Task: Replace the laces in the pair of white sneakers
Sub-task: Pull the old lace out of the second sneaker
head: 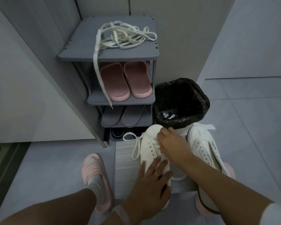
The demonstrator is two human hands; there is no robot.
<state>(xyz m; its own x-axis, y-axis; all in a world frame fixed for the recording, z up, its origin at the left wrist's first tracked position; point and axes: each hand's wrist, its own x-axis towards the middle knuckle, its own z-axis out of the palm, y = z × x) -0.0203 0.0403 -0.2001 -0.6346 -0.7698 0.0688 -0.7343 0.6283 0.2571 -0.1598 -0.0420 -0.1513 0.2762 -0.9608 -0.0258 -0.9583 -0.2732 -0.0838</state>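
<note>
Right hand point(169, 140) is pinching the lace point(136, 146) at the eyelets of the near sneaker point(150, 151) on the floor at about 6 o'clock, while the left hand point(150, 181) lies flat with straight fingers across its heel end. Second white sneaker point(203, 148) sits just beside it at 4 o'clock, no lace in the eyelets I can see, so two sneakers total. One shoe rack point(107, 54) at 12 o'clock carries a pile of loose laces point(125, 38) (can't count them) with one end dangling past two pink slippers point(125, 80), with one black-lined bin point(180, 101) at 2 o'clock touching the sneaker toes.
</note>
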